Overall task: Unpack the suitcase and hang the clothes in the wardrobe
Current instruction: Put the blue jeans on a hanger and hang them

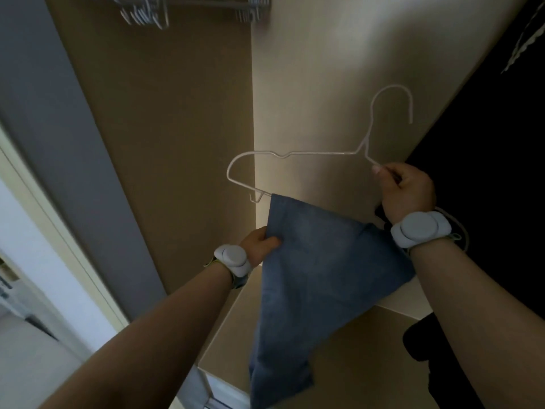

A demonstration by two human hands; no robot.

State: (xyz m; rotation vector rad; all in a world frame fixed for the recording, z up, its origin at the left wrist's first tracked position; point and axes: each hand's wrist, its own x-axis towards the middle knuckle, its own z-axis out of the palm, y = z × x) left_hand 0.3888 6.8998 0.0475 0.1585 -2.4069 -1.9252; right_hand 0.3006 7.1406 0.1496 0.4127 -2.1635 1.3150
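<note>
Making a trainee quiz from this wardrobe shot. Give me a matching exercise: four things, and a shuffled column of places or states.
1. white wire hanger
2. blue denim garment
3. left hand
4. spare wire hangers

A. grips the garment's edge
B. on the top rail
C. pinched by the right hand
D. draped over the hanger's bar

Pairs: 1-C, 2-D, 3-A, 4-B

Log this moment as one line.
left hand: grips blue garment | right hand: pinches white hanger | garment: over hanger bar | hanger: not yet hung
</note>
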